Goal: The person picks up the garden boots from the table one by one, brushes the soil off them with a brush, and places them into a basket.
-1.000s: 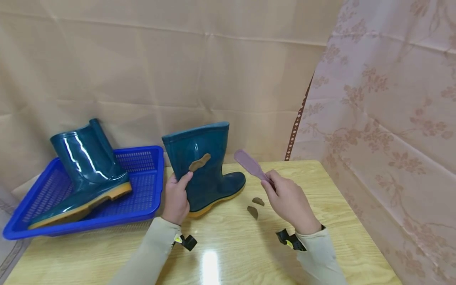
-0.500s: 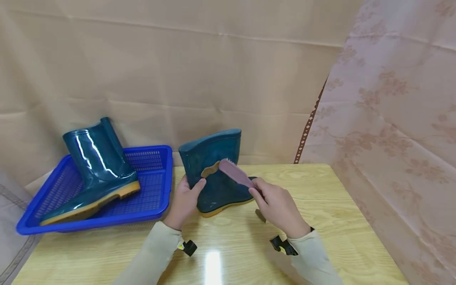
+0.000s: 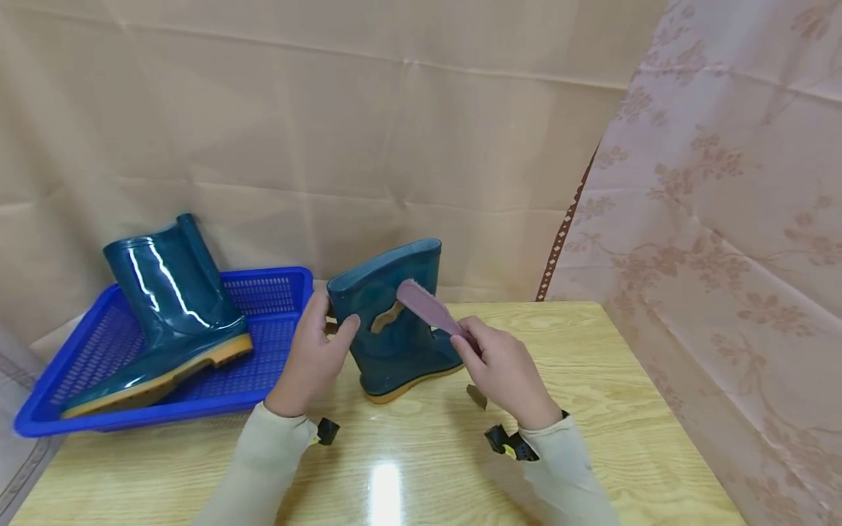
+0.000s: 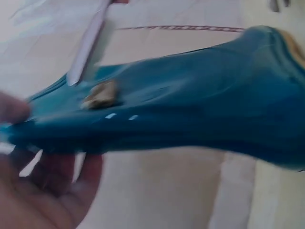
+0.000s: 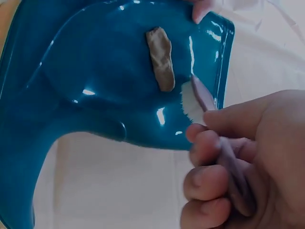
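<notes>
A dark teal rain boot (image 3: pixel 401 351) stands on the table, its shaft leaning a little. My left hand (image 3: pixel 316 354) grips the back of the shaft near the rim, thumb on the near side and fingers behind. In my right hand (image 3: pixel 506 369) is a brush (image 3: pixel 426 305) with a mauve handle. Its white bristles (image 5: pixel 191 105) face the boot shaft, close to the upper part, as the right wrist view shows. A brown, clay-like strip (image 5: pixel 162 59) sticks to the shaft beside the bristles. On the table by the right hand lies a small brown piece (image 3: pixel 476 397).
On the left, a blue plastic basket (image 3: pixel 289 365) holds a second teal boot (image 3: pixel 167 292) with a yellow sole, tilted across its rim. A beige cloth (image 3: pixel 368 146) hangs behind the wooden table (image 3: pixel 592 438), and a floral curtain (image 3: pixel 737 256) borders the right side.
The brush has swung left from beside the boot to over its shaft. My left hand has shifted from beside the brown strip up towards the rim. The boot is turned slightly.
</notes>
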The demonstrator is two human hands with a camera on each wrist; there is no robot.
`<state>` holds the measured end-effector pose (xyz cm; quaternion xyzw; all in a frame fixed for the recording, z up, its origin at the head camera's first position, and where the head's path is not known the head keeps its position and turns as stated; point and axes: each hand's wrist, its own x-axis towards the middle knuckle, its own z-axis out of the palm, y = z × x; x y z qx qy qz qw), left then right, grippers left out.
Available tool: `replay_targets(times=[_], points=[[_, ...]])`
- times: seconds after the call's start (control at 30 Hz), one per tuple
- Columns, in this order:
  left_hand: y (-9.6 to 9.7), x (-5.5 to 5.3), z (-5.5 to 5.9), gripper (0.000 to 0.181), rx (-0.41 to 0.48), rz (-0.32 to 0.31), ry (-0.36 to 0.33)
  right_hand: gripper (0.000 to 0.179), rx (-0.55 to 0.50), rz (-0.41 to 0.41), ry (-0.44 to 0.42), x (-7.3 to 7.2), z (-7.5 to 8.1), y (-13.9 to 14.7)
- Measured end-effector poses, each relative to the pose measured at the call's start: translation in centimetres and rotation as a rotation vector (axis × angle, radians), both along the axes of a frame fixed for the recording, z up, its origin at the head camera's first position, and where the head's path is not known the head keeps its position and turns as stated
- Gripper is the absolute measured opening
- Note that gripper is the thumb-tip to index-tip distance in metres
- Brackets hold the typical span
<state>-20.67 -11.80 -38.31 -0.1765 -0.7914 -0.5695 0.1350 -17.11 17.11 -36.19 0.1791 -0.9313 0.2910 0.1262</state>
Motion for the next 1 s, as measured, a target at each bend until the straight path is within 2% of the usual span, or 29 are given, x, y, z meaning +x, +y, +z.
replay_targets(times=[0.1,0.23,0.33,0.43,0.63,0.83,1.0], points=[[-1.1,0.0,1.0,0.027,-0.077,0.016,-0.036,0.016,-0.03,0.01,0.036,0.0,-0.2,-0.2],[-1.9,0.6,2.2,0.035,-0.169,0.0,-0.126,0.015,-0.064,0.017,0.08,0.3,-0.1,-0.3],[-1.8,1.3,2.7,0.041,-0.175,-0.004,-0.201,0.016,-0.074,0.023,0.104,0.6,0.1,-0.3],[-1.7,1.7,3.0,0.04,-0.154,-0.004,-0.229,0.016,-0.083,0.034,0.141,1.0,0.4,-0.1],[-1.8,2.2,3.3,0.03,-0.149,-0.019,-0.184,0.017,-0.094,0.058,0.218,1.4,0.6,0.0],[-1.7,2.9,3.6,0.034,-0.17,0.019,-0.159,0.023,-0.079,0.109,0.209,1.4,0.5,-0.5],[-1.5,3.1,3.9,0.034,-0.18,0.034,-0.128,0.025,-0.011,0.165,0.215,1.4,0.5,-0.8]])
